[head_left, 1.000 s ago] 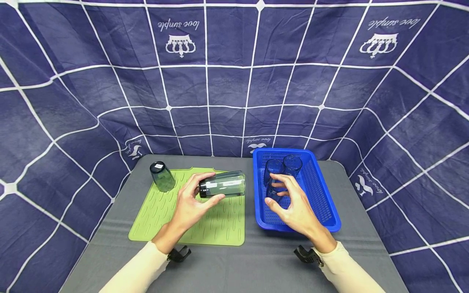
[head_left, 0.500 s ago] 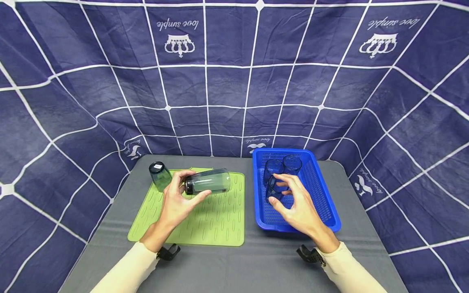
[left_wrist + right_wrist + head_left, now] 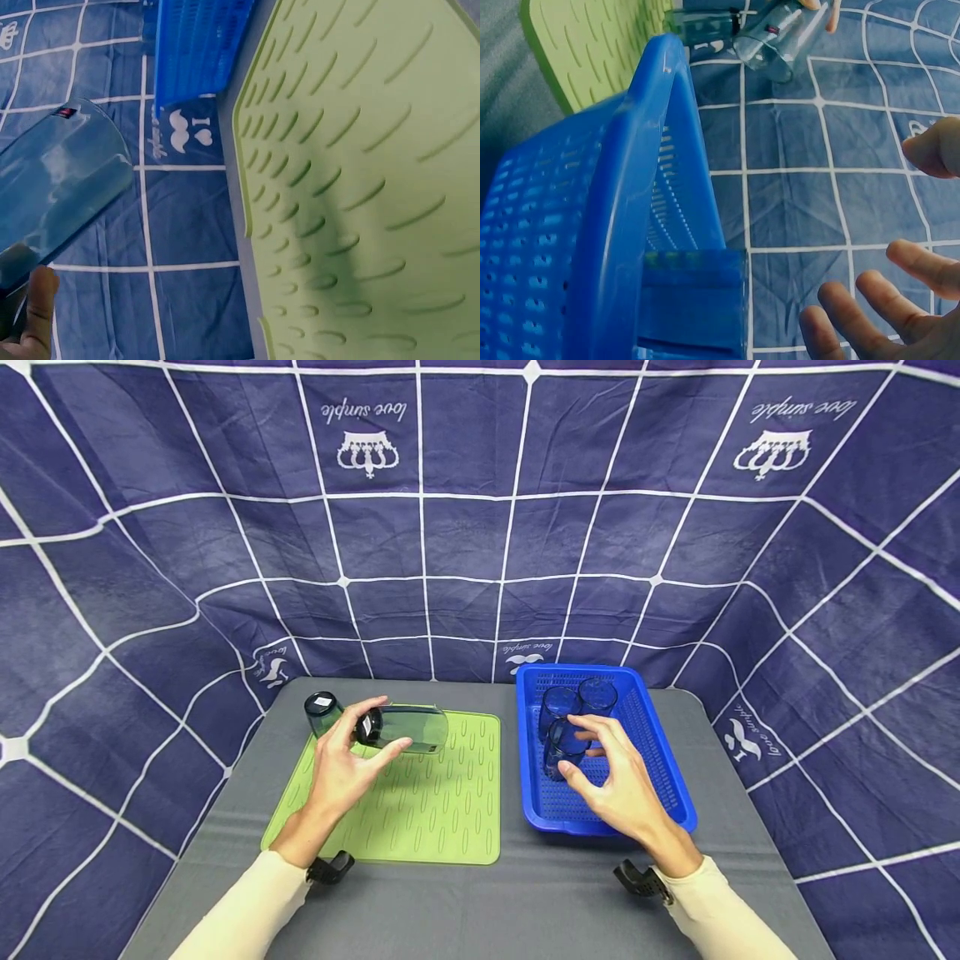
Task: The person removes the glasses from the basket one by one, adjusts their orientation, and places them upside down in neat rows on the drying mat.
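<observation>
**Swings Smoky-Green Glass Tumbler (image 3: 408, 729) Farther Toward Nine O'Clock Than Half a Second Ago**

Grips it near its dark base, between curled fingers and thumb of the left hand (image 3: 347, 768), nearly level above a pale-green, ridged, rubbery-looking mat (image 3: 420, 810) at seven o'clock of the head view, mouth toward three. Has also drawn the right hand (image 3: 622, 777) slightly toward three o'clock, unclenched and holding nothing, with fingers loosely bowed above a blue perforated plastic basket (image 3: 528, 760) at four o'clock. Shows, upright inside the basket, a blue-looking glass tumbler (image 3: 558, 703) at its ten o'clock, a matching tumbler (image 3: 597, 697) at its twelve and a nearer tumbler (image 3: 566, 747) at its nine, this last seemingly untouched in the right wrist view. Shows also an upturned smoky-green glass tumbler (image 3: 324, 714), partly hidden by the left hand, at the mat's ten o'clock corner. Appears, on judgement, to be early in moving tumblers from basket to mat: counts one stood, one aloft and not yet set down, three left.
</observation>
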A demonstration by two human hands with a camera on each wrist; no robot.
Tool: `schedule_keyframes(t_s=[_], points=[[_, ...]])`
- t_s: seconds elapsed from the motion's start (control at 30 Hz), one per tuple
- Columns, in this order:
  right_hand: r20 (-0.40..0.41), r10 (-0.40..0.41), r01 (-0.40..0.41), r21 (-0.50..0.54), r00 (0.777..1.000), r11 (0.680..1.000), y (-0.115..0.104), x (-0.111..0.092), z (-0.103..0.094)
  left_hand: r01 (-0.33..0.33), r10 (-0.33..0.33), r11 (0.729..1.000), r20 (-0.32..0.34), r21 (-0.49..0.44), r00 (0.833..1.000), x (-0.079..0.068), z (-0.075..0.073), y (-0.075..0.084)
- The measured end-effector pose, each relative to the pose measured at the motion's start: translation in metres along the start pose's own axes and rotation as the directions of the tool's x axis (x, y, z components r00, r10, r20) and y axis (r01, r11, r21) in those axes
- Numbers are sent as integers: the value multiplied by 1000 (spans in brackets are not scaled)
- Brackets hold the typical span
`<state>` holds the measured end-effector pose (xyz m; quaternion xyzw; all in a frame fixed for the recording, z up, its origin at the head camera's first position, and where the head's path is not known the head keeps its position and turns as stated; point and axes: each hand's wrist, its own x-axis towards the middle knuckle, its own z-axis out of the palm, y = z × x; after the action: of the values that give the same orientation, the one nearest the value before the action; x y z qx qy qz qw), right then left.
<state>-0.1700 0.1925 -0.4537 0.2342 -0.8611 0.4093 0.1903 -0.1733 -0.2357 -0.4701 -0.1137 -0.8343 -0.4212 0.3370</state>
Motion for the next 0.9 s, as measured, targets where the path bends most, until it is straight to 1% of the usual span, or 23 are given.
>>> schedule_keyframes(t_s=[0.2, 0.43, 0.6, 0.9], points=[[3, -17, 17, -56, 1000, 998, 5, 2, -5, -22, 23, 997, -15, 76, 1000, 7, -4, -10], [16, -18, 19, -101, 1000, 995, 14, 5, -11, -11, 12, 993, -7, 120, 1000, 12, -7, -23], [21, -26, 29, -131, 999, 991, 18, 8, -13, 9, -10, 990, 7, 141, 1000, 16, -7, -30], [24, -30, 33, -160, 999, 987, 22, 13, -17, 59, -66, 984, 38, 166, 997, 19, -2, -44]])
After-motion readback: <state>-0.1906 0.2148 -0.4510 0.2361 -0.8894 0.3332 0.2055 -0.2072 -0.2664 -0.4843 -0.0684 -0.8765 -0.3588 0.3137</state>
